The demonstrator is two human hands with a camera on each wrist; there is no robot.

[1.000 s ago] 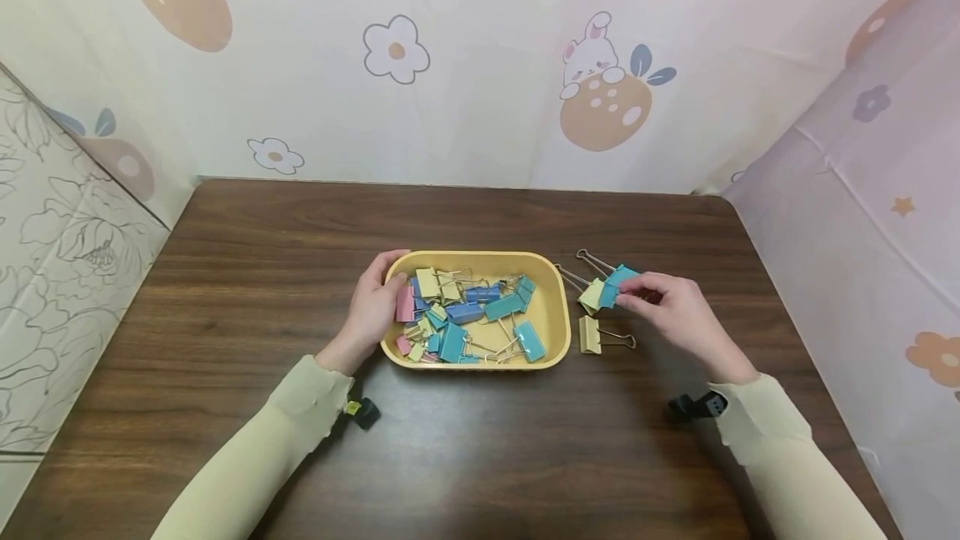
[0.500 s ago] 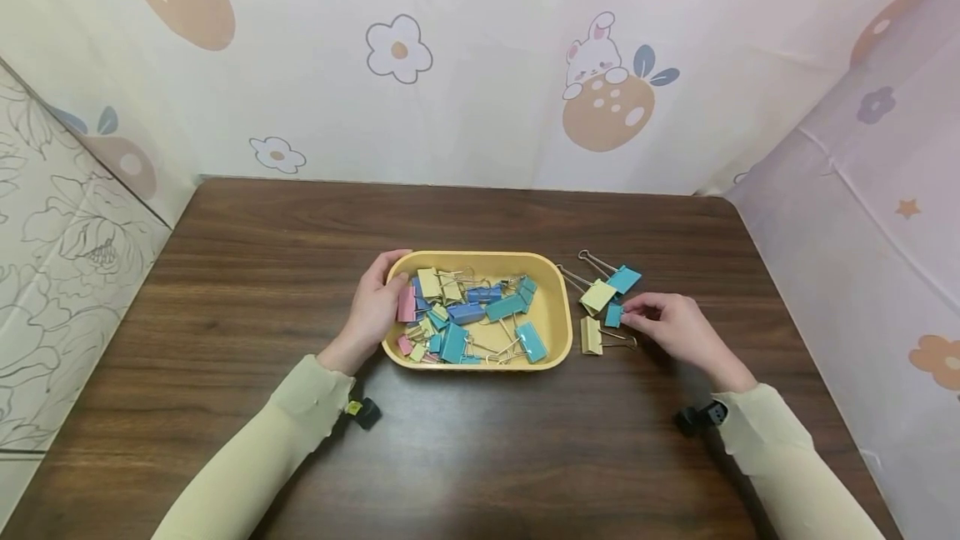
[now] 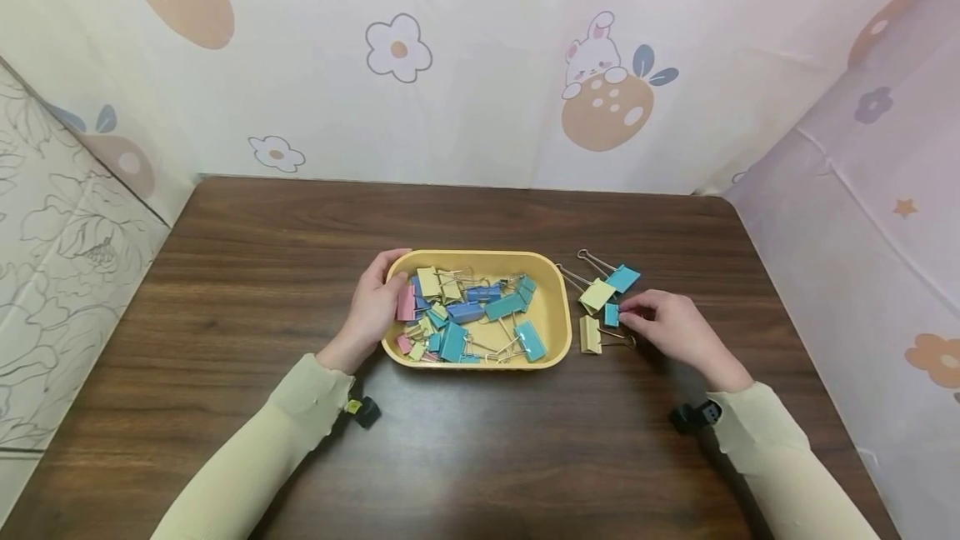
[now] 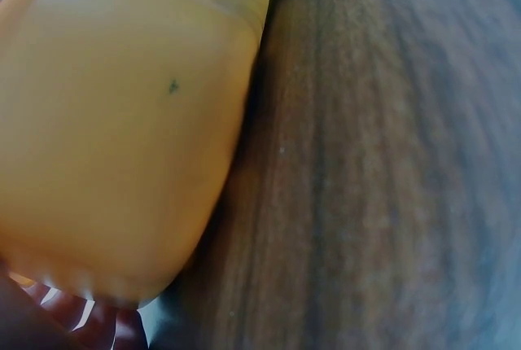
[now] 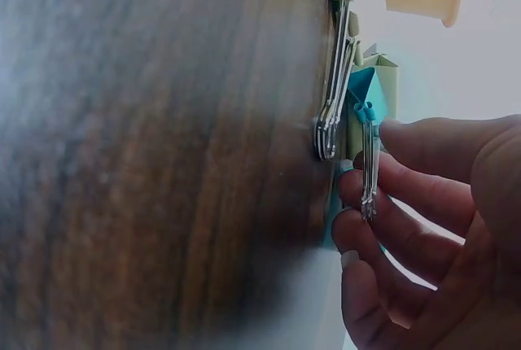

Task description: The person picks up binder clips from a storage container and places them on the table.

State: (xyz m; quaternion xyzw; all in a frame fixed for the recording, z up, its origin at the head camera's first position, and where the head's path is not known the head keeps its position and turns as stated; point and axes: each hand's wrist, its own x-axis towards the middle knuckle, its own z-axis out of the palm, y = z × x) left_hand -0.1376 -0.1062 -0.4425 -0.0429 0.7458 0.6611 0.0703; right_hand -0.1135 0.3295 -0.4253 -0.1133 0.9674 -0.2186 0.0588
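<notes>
My left hand (image 3: 371,315) grips the left end of a yellow plastic tray (image 3: 558,307), its thumb over the rim and its fingers round the outside. Between thumb and fingers my right hand (image 3: 667,330) pinches a small blue binder clip (image 3: 611,315), just right of the tray. In the right wrist view that clip (image 5: 368,91) has its wire handles together, pointing toward the palm. Around it lie a large yellow binder clip (image 3: 597,296), a larger blue binder clip (image 3: 624,278) and another yellow binder clip (image 3: 591,335).
Inside the tray are several blue, teal, yellow and pink binder clips (image 3: 465,312), mostly toward its left and middle. Everything stands on a dark wooden table (image 3: 480,457). Behind the table hangs a patterned cloth (image 3: 487,107).
My right hand has come a little nearer to me, away from the larger blue clip, with the small blue clip in its fingers. The left hand and tray have stayed put.
</notes>
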